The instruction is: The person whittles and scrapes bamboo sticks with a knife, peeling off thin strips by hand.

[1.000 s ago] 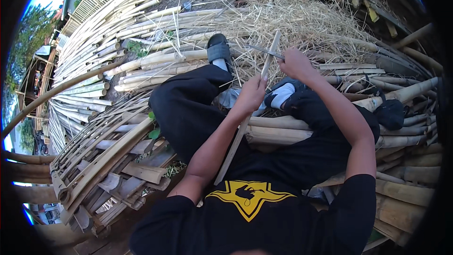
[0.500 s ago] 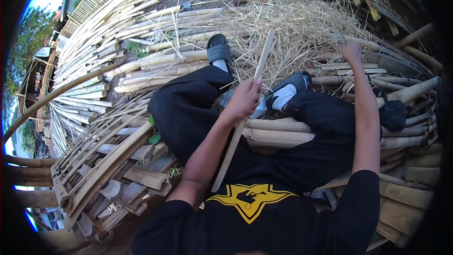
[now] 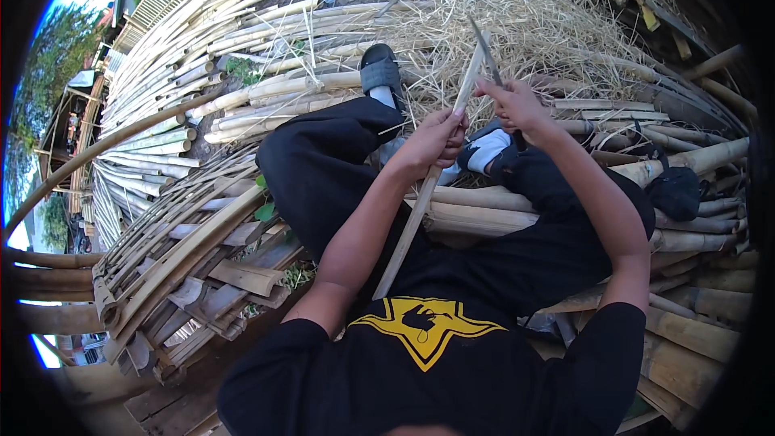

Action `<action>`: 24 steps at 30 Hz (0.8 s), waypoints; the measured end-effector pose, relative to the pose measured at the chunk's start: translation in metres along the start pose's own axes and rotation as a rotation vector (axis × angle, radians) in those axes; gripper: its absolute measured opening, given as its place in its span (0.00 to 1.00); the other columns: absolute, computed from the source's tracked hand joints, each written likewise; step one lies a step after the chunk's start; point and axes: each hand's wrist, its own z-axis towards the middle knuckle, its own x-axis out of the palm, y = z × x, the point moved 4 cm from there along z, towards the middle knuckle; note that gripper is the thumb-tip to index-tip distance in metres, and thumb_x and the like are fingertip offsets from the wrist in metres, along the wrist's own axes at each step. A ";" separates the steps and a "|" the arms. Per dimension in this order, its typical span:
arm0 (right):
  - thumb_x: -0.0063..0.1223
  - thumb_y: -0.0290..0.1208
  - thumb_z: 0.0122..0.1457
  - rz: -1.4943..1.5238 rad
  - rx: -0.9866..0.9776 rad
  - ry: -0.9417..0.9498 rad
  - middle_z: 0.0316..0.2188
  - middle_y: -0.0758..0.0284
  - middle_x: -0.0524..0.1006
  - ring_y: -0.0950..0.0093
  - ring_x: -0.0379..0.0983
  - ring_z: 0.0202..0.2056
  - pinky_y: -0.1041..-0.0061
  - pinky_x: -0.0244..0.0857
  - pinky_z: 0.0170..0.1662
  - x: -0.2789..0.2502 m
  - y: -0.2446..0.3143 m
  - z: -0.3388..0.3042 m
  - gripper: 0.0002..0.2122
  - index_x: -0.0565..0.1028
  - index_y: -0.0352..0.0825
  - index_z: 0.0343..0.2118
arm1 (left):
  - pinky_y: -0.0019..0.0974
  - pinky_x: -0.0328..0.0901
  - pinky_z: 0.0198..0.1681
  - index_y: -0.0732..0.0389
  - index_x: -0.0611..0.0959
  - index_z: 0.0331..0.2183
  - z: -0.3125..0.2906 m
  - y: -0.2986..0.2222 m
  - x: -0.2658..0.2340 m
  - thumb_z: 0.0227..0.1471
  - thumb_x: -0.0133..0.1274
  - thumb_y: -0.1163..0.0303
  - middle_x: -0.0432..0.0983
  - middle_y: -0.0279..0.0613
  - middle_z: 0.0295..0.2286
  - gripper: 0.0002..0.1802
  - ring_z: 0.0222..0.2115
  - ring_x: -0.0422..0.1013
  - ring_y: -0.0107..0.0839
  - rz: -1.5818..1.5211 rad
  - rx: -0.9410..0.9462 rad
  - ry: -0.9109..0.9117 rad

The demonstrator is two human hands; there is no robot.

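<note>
Shaving the bamboo strip (image 3: 417, 210) appears to be the step in hand. Left hand (image 3: 436, 144) grips it, slanting from lap (image 3: 492, 266) toward straw (image 3: 549, 24); right hand (image 3: 517, 109) clasps the knife (image 3: 488, 52) beside its far end, contact unclear. Next stroke calls for firm bracing.

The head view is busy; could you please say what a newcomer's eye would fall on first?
Probably the yellow emblem on the black shirt, bottom centre. Above it, the left hand grips a long pale strip, while the right hand holds a knife near the strip's upper end. Beyond them, upper right of centre, lies a heap of pale strands.
</note>
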 end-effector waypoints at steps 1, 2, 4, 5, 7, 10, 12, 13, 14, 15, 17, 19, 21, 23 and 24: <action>0.54 0.45 0.55 0.035 0.002 0.046 0.08 0.81 0.57 0.89 0.49 0.08 0.84 0.41 0.11 0.009 -0.003 0.002 0.16 0.69 0.37 0.22 | 0.20 0.41 0.09 0.55 0.67 0.30 0.001 0.003 0.004 0.62 0.37 0.57 0.49 0.24 0.13 0.13 0.10 0.44 0.14 -0.030 -0.013 0.015; 0.57 0.44 0.54 0.069 0.004 0.091 0.09 0.81 0.58 0.88 0.50 0.09 0.84 0.42 0.12 0.016 -0.005 0.004 0.16 0.70 0.37 0.23 | 0.20 0.40 0.09 0.55 0.67 0.30 0.002 0.004 0.006 0.62 0.37 0.58 0.49 0.25 0.13 0.13 0.10 0.45 0.14 -0.061 -0.026 0.029; 0.57 0.42 0.54 0.094 -0.015 0.057 0.09 0.81 0.58 0.88 0.50 0.09 0.84 0.42 0.12 0.018 -0.010 0.009 0.15 0.70 0.37 0.22 | 0.22 0.45 0.11 0.57 0.68 0.33 0.004 0.007 0.003 0.61 0.37 0.55 0.50 0.26 0.13 0.15 0.11 0.47 0.16 -0.020 -0.031 0.068; 0.57 0.40 0.54 0.116 -0.032 0.028 0.09 0.81 0.58 0.88 0.50 0.09 0.84 0.43 0.13 0.017 -0.010 0.010 0.14 0.70 0.37 0.22 | 0.25 0.52 0.14 0.58 0.69 0.35 0.005 0.007 0.004 0.61 0.36 0.53 0.56 0.29 0.15 0.18 0.12 0.53 0.19 -0.019 -0.003 0.063; 0.57 0.39 0.55 0.140 -0.046 0.010 0.09 0.81 0.58 0.89 0.50 0.09 0.84 0.43 0.13 0.010 -0.004 0.010 0.13 0.70 0.37 0.21 | 0.28 0.59 0.17 0.60 0.69 0.37 0.005 0.006 0.004 0.61 0.35 0.50 0.61 0.32 0.16 0.21 0.13 0.59 0.22 -0.022 0.025 0.058; 0.56 0.38 0.55 0.180 -0.095 0.004 0.10 0.81 0.58 0.89 0.51 0.10 0.83 0.43 0.13 -0.009 0.012 0.011 0.14 0.68 0.38 0.19 | 0.36 0.67 0.29 0.62 0.69 0.40 0.001 0.003 0.004 0.60 0.32 0.46 0.71 0.41 0.24 0.27 0.19 0.69 0.30 0.050 0.031 -0.011; 0.55 0.38 0.57 0.240 -0.144 -0.102 0.10 0.83 0.57 0.90 0.50 0.09 0.85 0.42 0.13 -0.028 0.019 0.015 0.14 0.65 0.42 0.19 | 0.40 0.68 0.34 0.61 0.69 0.41 -0.005 0.001 0.008 0.60 0.29 0.45 0.74 0.46 0.30 0.28 0.23 0.72 0.34 0.131 -0.037 -0.021; 0.55 0.38 0.57 0.239 -0.141 -0.105 0.10 0.83 0.57 0.90 0.50 0.09 0.85 0.42 0.13 -0.036 0.023 0.017 0.14 0.65 0.42 0.19 | 0.36 0.68 0.30 0.62 0.70 0.40 -0.011 -0.005 0.017 0.60 0.33 0.47 0.73 0.42 0.26 0.26 0.20 0.71 0.31 0.157 -0.040 -0.013; 0.55 0.38 0.56 0.233 -0.141 -0.157 0.10 0.83 0.57 0.90 0.50 0.09 0.85 0.43 0.13 -0.046 0.026 0.019 0.14 0.64 0.42 0.19 | 0.36 0.68 0.30 0.62 0.70 0.40 -0.011 -0.003 0.017 0.60 0.33 0.47 0.73 0.42 0.26 0.26 0.20 0.71 0.31 0.155 -0.042 -0.010; 0.56 0.38 0.56 0.227 -0.141 -0.208 0.10 0.83 0.56 0.90 0.50 0.09 0.85 0.43 0.13 -0.052 0.028 0.020 0.15 0.63 0.43 0.19 | 0.32 0.67 0.26 0.62 0.71 0.39 -0.009 0.000 0.016 0.60 0.35 0.49 0.73 0.40 0.24 0.24 0.18 0.70 0.28 0.218 -0.025 0.027; 0.55 0.39 0.56 0.202 -0.134 -0.197 0.10 0.82 0.56 0.89 0.50 0.09 0.85 0.44 0.13 -0.050 0.027 0.017 0.15 0.62 0.43 0.18 | 0.29 0.66 0.22 0.62 0.72 0.38 -0.006 0.006 0.015 0.60 0.38 0.51 0.73 0.38 0.22 0.22 0.16 0.69 0.26 0.276 -0.005 0.061; 0.54 0.40 0.57 0.178 -0.128 -0.185 0.10 0.82 0.56 0.89 0.50 0.09 0.85 0.45 0.13 -0.049 0.024 0.015 0.16 0.62 0.43 0.18 | 0.24 0.57 0.14 0.61 0.72 0.35 -0.003 0.011 0.013 0.60 0.40 0.55 0.68 0.34 0.18 0.18 0.10 0.61 0.20 0.203 0.000 0.051; 0.54 0.42 0.56 0.177 -0.003 -0.075 0.11 0.79 0.59 0.87 0.53 0.11 0.84 0.46 0.14 -0.045 0.015 0.015 0.15 0.69 0.35 0.24 | 0.21 0.53 0.10 0.61 0.72 0.33 0.000 0.013 0.013 0.60 0.42 0.57 0.66 0.32 0.16 0.16 0.07 0.57 0.17 0.166 0.003 0.044; 0.53 0.43 0.57 0.079 0.008 -0.041 0.12 0.78 0.59 0.87 0.54 0.11 0.84 0.47 0.14 -0.039 0.012 0.010 0.15 0.70 0.34 0.25 | 0.21 0.50 0.09 0.61 0.71 0.32 0.001 0.015 0.010 0.59 0.43 0.58 0.64 0.30 0.15 0.15 0.06 0.53 0.15 0.101 0.004 -0.001; 0.52 0.44 0.57 -0.019 0.017 -0.012 0.12 0.78 0.60 0.87 0.54 0.12 0.84 0.48 0.15 -0.036 0.011 0.009 0.16 0.71 0.33 0.27 | 0.21 0.50 0.09 0.61 0.71 0.32 0.001 0.015 0.007 0.59 0.43 0.58 0.64 0.30 0.15 0.15 0.06 0.53 0.15 0.097 0.005 -0.006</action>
